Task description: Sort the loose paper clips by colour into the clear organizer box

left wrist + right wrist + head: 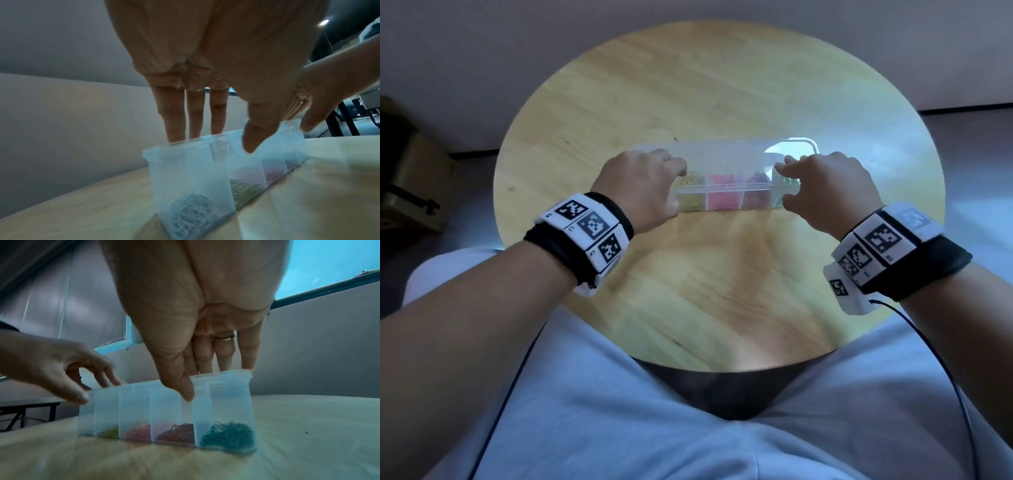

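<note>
The clear organizer box (726, 178) sits on the tabletop (688, 274) between both hands. The left hand (643, 185) and right hand (825, 192) grip its ends, thumbs in front, fingers behind.

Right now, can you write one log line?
left hand: holds organizer box | right hand: holds box | clips: sorted by colour | table: no loose clips seen
</note>
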